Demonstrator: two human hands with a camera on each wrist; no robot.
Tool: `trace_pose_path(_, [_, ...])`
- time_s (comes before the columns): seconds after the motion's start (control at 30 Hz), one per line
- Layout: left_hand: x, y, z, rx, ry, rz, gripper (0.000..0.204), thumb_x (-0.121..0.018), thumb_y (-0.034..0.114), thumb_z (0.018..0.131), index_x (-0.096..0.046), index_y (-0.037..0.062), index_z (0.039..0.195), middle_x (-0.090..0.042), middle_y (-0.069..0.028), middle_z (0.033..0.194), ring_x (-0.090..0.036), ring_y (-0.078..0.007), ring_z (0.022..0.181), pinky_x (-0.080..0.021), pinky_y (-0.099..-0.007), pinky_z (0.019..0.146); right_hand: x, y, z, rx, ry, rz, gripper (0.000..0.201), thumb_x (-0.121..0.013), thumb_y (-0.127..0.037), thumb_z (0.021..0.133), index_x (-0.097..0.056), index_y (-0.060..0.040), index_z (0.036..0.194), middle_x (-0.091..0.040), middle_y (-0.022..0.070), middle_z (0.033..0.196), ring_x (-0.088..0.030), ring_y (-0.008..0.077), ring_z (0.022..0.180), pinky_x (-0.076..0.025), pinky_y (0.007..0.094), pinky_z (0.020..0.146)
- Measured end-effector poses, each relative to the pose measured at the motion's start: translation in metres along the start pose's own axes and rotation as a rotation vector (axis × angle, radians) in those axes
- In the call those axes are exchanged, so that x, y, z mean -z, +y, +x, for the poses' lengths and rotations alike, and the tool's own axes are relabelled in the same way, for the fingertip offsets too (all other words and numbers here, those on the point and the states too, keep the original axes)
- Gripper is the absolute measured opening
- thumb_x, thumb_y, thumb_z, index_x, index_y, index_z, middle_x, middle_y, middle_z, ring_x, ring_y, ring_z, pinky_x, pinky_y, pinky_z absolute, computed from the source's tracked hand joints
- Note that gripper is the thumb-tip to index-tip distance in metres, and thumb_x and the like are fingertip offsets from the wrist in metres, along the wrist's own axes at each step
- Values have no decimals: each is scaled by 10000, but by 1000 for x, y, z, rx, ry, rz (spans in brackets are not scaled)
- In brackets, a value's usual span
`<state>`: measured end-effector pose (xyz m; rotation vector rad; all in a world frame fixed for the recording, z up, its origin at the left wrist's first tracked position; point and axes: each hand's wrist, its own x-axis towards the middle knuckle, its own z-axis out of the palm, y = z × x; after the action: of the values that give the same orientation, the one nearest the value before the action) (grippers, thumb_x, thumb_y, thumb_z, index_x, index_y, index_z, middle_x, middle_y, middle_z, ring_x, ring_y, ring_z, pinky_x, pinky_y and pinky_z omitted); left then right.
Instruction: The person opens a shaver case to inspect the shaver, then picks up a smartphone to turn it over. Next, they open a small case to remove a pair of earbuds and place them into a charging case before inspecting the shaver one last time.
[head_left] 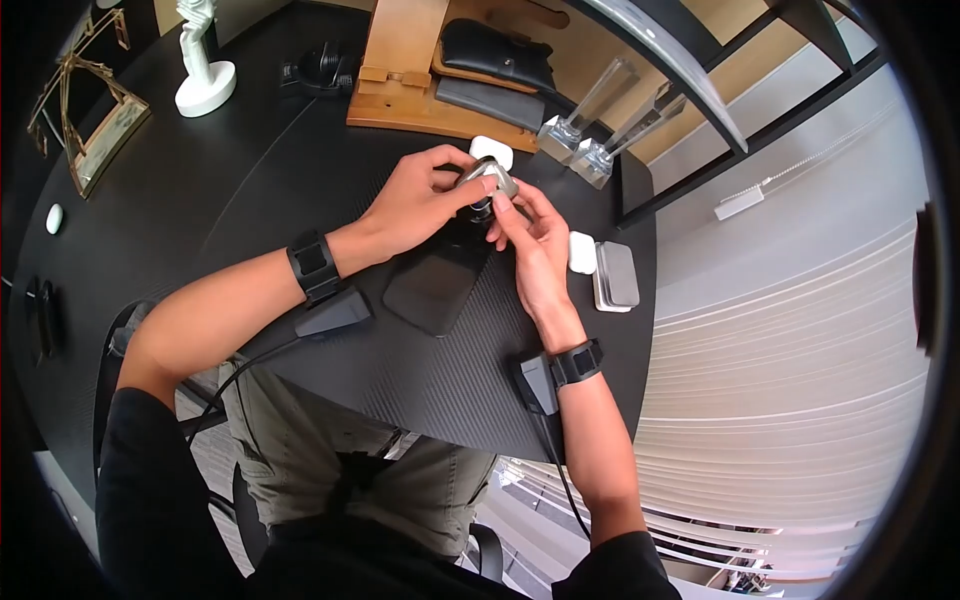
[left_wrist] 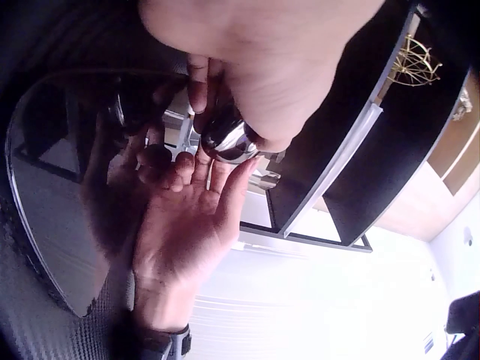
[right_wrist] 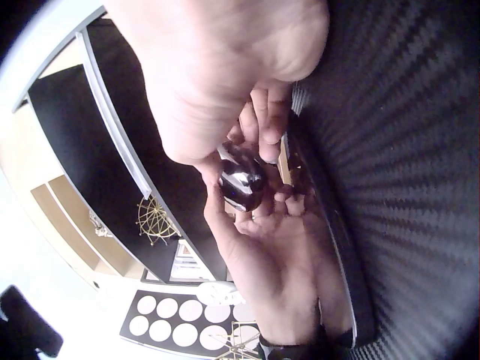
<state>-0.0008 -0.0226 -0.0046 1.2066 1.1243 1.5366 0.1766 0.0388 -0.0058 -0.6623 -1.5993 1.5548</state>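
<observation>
A shiny, rounded silver-and-black object (head_left: 486,178) is gripped between both hands above the desk; its exact kind cannot be told. My left hand (head_left: 415,200) holds it from the left, with the thumb across its top. From the right, my right hand (head_left: 541,240) pinches it between thumb and fingers. The left wrist view shows its glossy dark curved surface (left_wrist: 229,141) between the fingertips, and the right wrist view shows the same reflective side (right_wrist: 244,180). Just beyond the hands is a white rounded case (head_left: 492,152). A glossy dark slab (head_left: 432,290) lies beneath them.
Right of the hands, a white case (head_left: 581,252) sits beside a silver tin (head_left: 616,274). Clear crystal trophies (head_left: 592,160) and a wooden stand (head_left: 400,105) are at the back. A white hand figurine (head_left: 205,88) and a gold-framed ornament (head_left: 100,140) stand left.
</observation>
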Motion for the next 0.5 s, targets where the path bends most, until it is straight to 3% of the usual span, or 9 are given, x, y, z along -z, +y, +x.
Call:
trace_pose_path(0.13, [1,-3,1,42,23,-65,362,-702,282,981,-587,-16,1151,-744,-102,904,-600,-56,789,-450,-223,663,-3,-2,-1,12,-31,-71,436,-762,-179,932,-593,34,1273,-681,42,1050,-597,58,718,-456,196,640])
trace_pose_path(0.37, [-3,0,-1,36,-41,-87,349,-699,280,985,-558,6,1151,-739,-83,896,-587,-46,805,-437,-223,695,-5,-7,-2,-30,-52,-101,316,-779,-178,920,-645,25,1122,-683,12,865,-587,37,716,-468,191,657])
trace_pose_path(0.47, [-2,-4,0,-29,-51,-101,329,-703,268,982,-565,17,1144,-730,-68,881,-566,-41,797,-421,-222,689,-4,-5,-1,-26,-55,-107,307,-775,-173,924,-646,23,1122,-680,7,880,-582,33,716,-468,188,657])
trace_pose_path(0.5, [-1,-4,0,-13,-62,-75,288,-690,221,990,-563,20,1153,-714,-64,956,-588,-52,867,-447,-232,748,-4,-5,-1,-26,-53,-108,307,-775,-173,924,-646,23,1122,-680,7,880,-582,33,716,-468,188,657])
